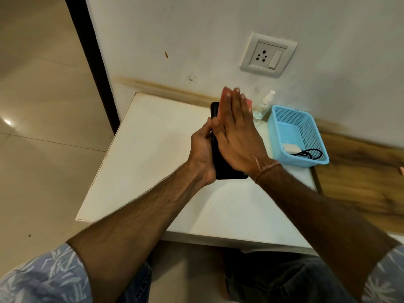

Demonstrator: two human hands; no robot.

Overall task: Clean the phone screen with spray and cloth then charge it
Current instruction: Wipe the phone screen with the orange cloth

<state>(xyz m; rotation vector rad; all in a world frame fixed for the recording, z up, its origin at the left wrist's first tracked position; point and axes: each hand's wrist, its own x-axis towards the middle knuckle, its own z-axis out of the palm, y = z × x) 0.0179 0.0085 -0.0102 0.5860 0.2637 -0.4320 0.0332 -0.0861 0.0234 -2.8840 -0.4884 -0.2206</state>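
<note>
Gripping phone (228,170) in left hand (202,149), flat right hand (236,132) pressing cloth (225,92); basket (276,136), bottle (265,104) beside

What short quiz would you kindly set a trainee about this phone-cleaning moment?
1. Fill in: the right hand presses a pink ___ flat against the phone, which the left hand grips by its edge.
2. True or false: the wall socket has a plug in it.
3. Where is the spray bottle? A: in the left hand. B: standing on the table beside the blue basket. C: lying inside the basket.
Key: 1 cloth; 2 false; 3 B.
</note>
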